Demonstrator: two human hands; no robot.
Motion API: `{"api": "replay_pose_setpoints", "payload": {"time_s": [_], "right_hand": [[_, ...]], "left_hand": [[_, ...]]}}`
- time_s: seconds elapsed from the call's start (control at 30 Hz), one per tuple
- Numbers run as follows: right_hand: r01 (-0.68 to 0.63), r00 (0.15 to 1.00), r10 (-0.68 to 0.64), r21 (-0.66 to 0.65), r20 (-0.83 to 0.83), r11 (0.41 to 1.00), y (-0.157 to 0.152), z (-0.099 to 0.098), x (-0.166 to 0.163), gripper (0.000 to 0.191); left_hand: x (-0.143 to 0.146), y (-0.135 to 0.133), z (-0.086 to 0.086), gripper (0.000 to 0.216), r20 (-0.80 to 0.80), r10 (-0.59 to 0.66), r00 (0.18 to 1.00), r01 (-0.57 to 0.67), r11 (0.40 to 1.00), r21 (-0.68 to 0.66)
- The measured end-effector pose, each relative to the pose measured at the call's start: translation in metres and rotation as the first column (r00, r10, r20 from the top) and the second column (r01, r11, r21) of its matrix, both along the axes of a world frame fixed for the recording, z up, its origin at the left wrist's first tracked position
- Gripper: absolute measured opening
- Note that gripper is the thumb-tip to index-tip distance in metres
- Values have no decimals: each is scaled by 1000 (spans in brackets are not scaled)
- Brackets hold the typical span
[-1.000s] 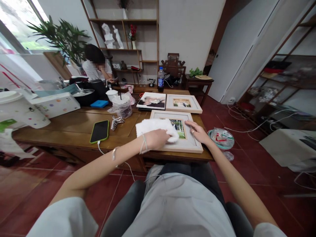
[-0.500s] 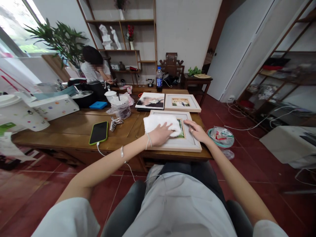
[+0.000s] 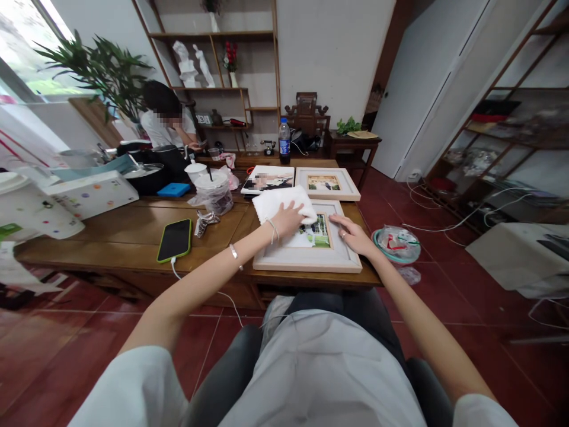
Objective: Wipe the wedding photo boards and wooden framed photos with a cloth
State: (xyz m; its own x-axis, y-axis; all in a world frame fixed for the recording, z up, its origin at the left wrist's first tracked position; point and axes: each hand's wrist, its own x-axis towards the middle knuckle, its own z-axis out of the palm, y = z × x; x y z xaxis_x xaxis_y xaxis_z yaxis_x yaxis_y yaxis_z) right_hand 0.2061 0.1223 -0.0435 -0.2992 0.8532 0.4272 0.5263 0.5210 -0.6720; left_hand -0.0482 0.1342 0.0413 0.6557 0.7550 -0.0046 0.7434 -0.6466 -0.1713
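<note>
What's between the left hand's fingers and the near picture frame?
A white cloth: the head view shows it under the fingers of the left hand, over the near picture frame.

On the wooden shelf (image 3: 261, 108) at the far left, a small white number display (image 3: 204, 119) is showing a 3; the characters beside it are looking too small to make out. At the far side of the counter (image 3: 133, 228), a bottle (image 3: 284, 131) is wearing a blue label (image 3: 284, 146) whose pale lettering is blurring past reading. On the left, a white box (image 3: 91, 198) is carrying coloured spots and illegible lettering, and a paper cup (image 3: 42, 207) is bearing a green patch (image 3: 9, 230), its wording unreadable.
</note>
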Motion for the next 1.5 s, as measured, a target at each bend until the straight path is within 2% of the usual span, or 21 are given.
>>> {"api": "replay_pose_setpoints", "payload": {"time_s": [0.1, 0.17, 0.27, 0.37, 0.47, 0.6, 0.73, 0.83, 0.97, 1.1, 1.2, 1.3, 1.4, 1.5], "right_hand": [[-1, 1000, 1, 1, -4, 1000, 0, 0, 0, 58], [-5, 1000, 5, 4, -10, 1000, 0, -1, 1, 57], [-17, 1000, 17, 15, -13, 1000, 0, -1, 1, 56], [-14, 1000, 15, 18, -12, 1000, 0, -1, 1, 56], [-11, 1000, 11, 16, -5, 1000, 1, -1, 1, 56], [-18, 1000, 18, 24, -4, 1000, 2, -3, 2, 57], [-8, 1000, 8, 25, -9, 1000, 3, -5, 2, 57], [-14, 1000, 14, 31, -12, 999, 3, -4, 2, 57], [-19, 1000, 20, 32, -12, 999, 2, -3, 2, 57], [-3, 1000, 3, 25, -14, 1000, 2, -3, 2, 57], [-5, 1000, 5, 22, -12, 1000, 2, -3, 2, 58], [-8, 1000, 8, 25, -4, 1000, 2, -3, 2, 58], [-2, 1000, 2, 27, 1, 1000, 2, -4, 1, 58], [-6, 1000, 6, 29, 8, 1000, 2, -4, 1, 58]], "left_hand": [[0, -42, 17, 31, -38, -86, 996, 81, 988, -128], [-2, -72, 29, 31, -82, -186, 979, 162, 958, -237], [-8, -111, 44, 30, -60, -290, 955, 266, 929, -259], [-12, -129, 51, 28, -14, -310, 951, 296, 920, -258], [-12, -127, 47, 28, 18, -289, 957, 285, 930, -231], [-5, -109, 30, 30, -7, -243, 970, 238, 957, -166], [0, -77, 5, 30, -30, -190, 981, 188, 980, -68], [0, -44, -9, 36, -30, -96, 995, 95, 995, -14], [-3, 4, -13, 38, 31, 46, 998, -48, 996, 70], [-5, 30, -10, 38, 75, 72, 995, -80, 991, 104], [-3, 29, -10, 38, 54, 38, 998, -42, 996, 76], [1, 13, -11, 36, 36, -4, 999, 2, 999, 34], [4, -17, -5, 33, 29, -57, 998, 58, 998, -21], [3, -60, 12, 34, 13, -175, 984, 175, 973, -150]]}}
